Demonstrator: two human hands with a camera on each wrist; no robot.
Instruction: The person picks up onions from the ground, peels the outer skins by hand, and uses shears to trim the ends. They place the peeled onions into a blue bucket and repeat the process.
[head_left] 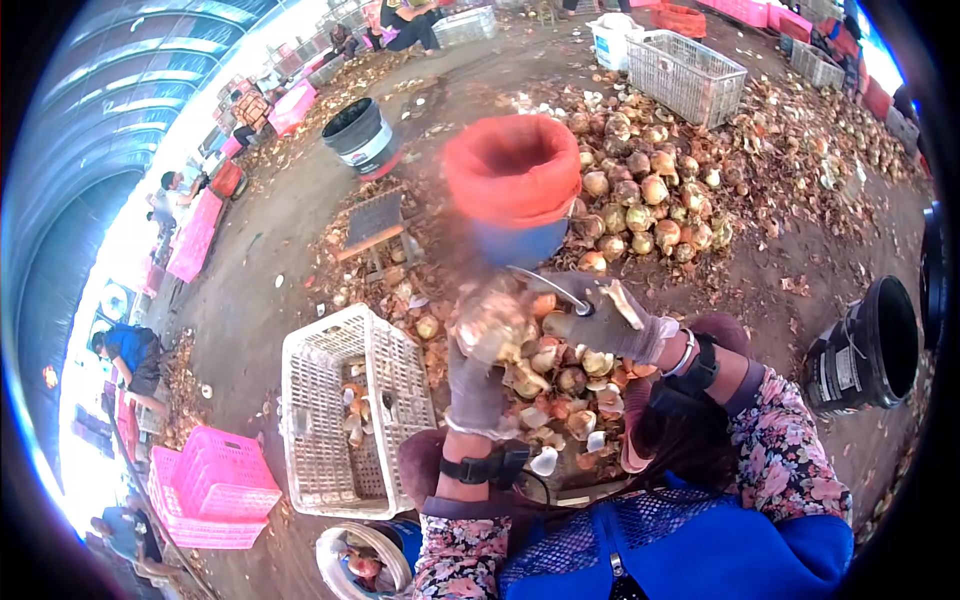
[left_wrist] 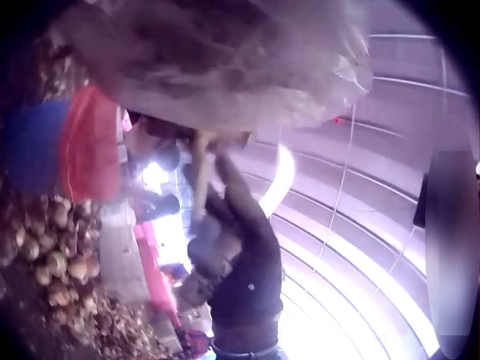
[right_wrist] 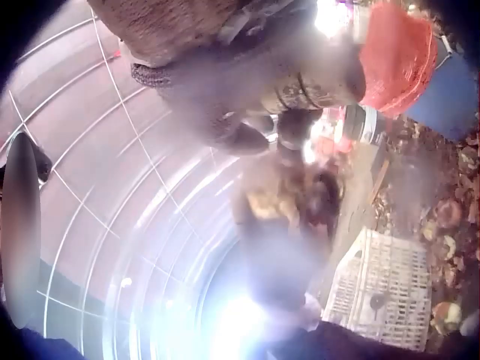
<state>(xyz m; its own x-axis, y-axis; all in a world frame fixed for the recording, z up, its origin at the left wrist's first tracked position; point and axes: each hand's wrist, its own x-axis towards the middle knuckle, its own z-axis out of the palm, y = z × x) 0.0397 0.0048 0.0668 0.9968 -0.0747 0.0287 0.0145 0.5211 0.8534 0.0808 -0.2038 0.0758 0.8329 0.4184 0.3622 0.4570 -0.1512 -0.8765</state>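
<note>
My gloved left hand (head_left: 475, 388) grips a motion-blurred onion (head_left: 495, 322) over the pile of onions and peelings between my knees. Close on its right, my gloved right hand (head_left: 612, 328) holds a tool with a pale wooden handle (head_left: 624, 304) and a thin curved metal end (head_left: 556, 284) that points towards the onion. The left glove (left_wrist: 225, 67) fills the top of the left wrist view, and the right glove (right_wrist: 225, 97) is blurred in the right wrist view. Below the hands lie loose onions (head_left: 572, 381) and dry skins.
Beyond the hands stands a blue bucket (head_left: 520, 240) lined with red mesh (head_left: 560, 185), beside a large onion heap (head_left: 650, 190). A white crate (head_left: 300, 420) is on the left, with pink crates (head_left: 215, 490) farther out. A black bucket (head_left: 835, 365) tilts at right.
</note>
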